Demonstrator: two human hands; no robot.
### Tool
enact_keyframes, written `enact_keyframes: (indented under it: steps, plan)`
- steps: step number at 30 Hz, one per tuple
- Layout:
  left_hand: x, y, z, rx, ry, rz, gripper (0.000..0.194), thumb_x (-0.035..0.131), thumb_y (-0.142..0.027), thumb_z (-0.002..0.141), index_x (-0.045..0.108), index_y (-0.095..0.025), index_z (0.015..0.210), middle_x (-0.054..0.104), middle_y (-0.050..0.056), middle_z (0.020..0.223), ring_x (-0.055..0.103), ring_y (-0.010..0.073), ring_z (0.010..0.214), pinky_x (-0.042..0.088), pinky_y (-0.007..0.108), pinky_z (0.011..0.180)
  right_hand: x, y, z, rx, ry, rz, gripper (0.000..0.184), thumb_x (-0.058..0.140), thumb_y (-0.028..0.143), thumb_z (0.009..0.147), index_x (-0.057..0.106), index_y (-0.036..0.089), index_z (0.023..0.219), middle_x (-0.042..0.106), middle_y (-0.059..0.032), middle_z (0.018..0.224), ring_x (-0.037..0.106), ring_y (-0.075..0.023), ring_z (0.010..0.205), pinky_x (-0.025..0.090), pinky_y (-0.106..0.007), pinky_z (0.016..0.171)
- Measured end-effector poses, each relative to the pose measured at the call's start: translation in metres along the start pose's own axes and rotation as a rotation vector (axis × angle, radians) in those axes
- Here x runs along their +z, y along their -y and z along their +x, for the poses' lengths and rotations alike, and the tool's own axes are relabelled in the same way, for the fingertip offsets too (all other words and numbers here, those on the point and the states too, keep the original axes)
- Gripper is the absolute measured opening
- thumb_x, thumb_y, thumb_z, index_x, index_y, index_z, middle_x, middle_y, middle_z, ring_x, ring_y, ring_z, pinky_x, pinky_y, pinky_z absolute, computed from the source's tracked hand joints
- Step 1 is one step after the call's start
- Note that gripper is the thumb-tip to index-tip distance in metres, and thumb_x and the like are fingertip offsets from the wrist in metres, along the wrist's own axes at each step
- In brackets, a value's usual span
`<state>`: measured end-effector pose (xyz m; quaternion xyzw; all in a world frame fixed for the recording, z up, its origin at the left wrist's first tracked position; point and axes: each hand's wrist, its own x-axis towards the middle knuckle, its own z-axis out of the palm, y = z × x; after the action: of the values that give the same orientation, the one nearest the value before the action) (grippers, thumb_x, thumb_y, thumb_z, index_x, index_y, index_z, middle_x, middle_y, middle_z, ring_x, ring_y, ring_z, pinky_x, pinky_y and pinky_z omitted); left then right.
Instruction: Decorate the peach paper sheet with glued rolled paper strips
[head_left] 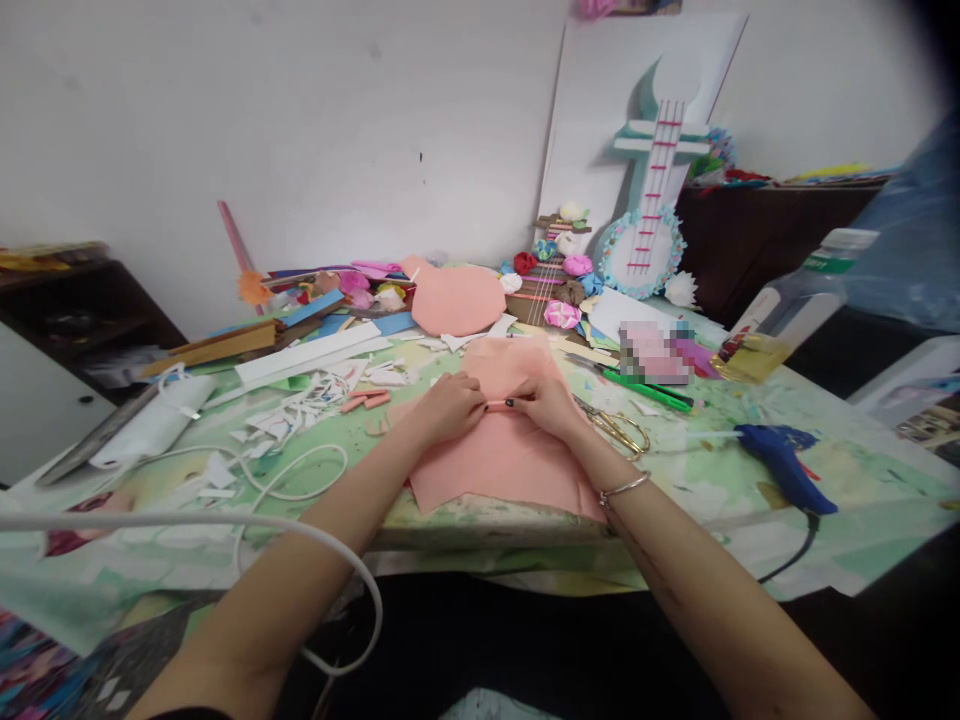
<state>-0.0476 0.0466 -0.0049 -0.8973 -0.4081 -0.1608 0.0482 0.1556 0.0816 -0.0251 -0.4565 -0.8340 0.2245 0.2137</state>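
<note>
Pinching a narrow pink strip (498, 404) between the left hand (452, 406) and the right hand (546, 408), in from the middle of the front edge of the worktop (705, 515), directly over a salmon-pink sheet (491, 470). Gripping on the left with bent fingers and thumb close together; gripping likewise on the right, with only a short gap between the two sets of fingertips. Cannot tell, at this size, a separate roll from a fold in the sheet beneath.

Looks very light and soft, probably of paper or thin foam, with a little more stiffness along the strip than in the flat sheet. Likely to dent or crease under hard pressure; seems matt, so not very slippery. Best held gently near both ends, between thumb and fingertip, with even pressure to avoid flattening. Best taken, in the case of the sheet, by a free near corner close to the worktop's front edge.

Runs left to right along its long axis, roughly parallel to the worktop's front edge, pointing with one end toward short pink rolls (366, 400) and the left edge, with the other toward gold-handled scissors (624, 430) and the right edge. Spreads, in the case of the sheet, from close to the front edge back toward a pink cut-out (459, 302) near the back edge.
</note>
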Motion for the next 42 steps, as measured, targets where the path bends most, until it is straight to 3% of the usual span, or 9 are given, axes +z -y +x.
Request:
enact_keyframes:
  steps: [10, 21, 27, 33, 42]
  plan:
    - [0.001, 0.014, 0.000, -0.079, -0.004, -0.145, 0.018, 0.057, -0.007, 0.075, 0.072, -0.016, 0.076, 0.069, 0.004, 0.075, 0.060, 0.0153, 0.074, 0.043, 0.024, 0.068, 0.001, 0.000, -0.001, -0.026, -0.023, 0.013, 0.029, 0.055, 0.033, 0.091, 0.058, 0.016, 0.113, 0.060, -0.0070, 0.114, 0.061, -0.0200, 0.095, 0.053, -0.038, 0.080]
    - [-0.008, 0.041, -0.015, -0.225, -0.012, -0.223, 0.010, 0.064, -0.017, 0.071, 0.074, -0.018, 0.071, 0.071, 0.000, 0.064, 0.061, 0.0133, 0.058, 0.041, 0.021, 0.054, -0.003, 0.003, -0.002, -0.039, -0.011, 0.038, 0.029, 0.056, 0.033, 0.090, 0.059, 0.015, 0.112, 0.060, -0.0063, 0.114, 0.061, -0.0207, 0.095, 0.053, -0.038, 0.079]
    - [-0.005, 0.017, -0.006, -0.142, -0.138, -0.247, 0.027, 0.066, -0.024, 0.075, 0.071, -0.016, 0.099, 0.073, 0.008, 0.096, 0.064, 0.0200, 0.088, 0.047, 0.030, 0.079, -0.002, 0.004, -0.002, -0.014, -0.003, 0.044, 0.027, 0.056, 0.033, 0.090, 0.060, 0.015, 0.110, 0.061, -0.0064, 0.112, 0.061, -0.0194, 0.093, 0.053, -0.037, 0.078]
    - [0.015, -0.004, 0.003, -0.031, -0.158, -0.288, 0.022, 0.054, -0.010, 0.082, 0.073, -0.019, 0.090, 0.072, 0.006, 0.088, 0.064, 0.0176, 0.083, 0.047, 0.028, 0.076, 0.000, -0.001, 0.001, -0.002, 0.009, 0.077, 0.025, 0.056, 0.033, 0.090, 0.061, 0.015, 0.107, 0.062, -0.0058, 0.108, 0.062, -0.0182, 0.090, 0.053, -0.035, 0.077]
    - [0.016, 0.002, 0.007, 0.004, -0.166, -0.311, 0.026, 0.050, -0.005, 0.080, 0.073, -0.017, 0.085, 0.069, 0.007, 0.086, 0.063, 0.0164, 0.079, 0.046, 0.025, 0.072, 0.004, -0.003, 0.003, 0.025, -0.036, 0.152, 0.026, 0.055, 0.032, 0.091, 0.059, 0.015, 0.111, 0.061, -0.0069, 0.113, 0.061, -0.0191, 0.094, 0.053, -0.037, 0.079]
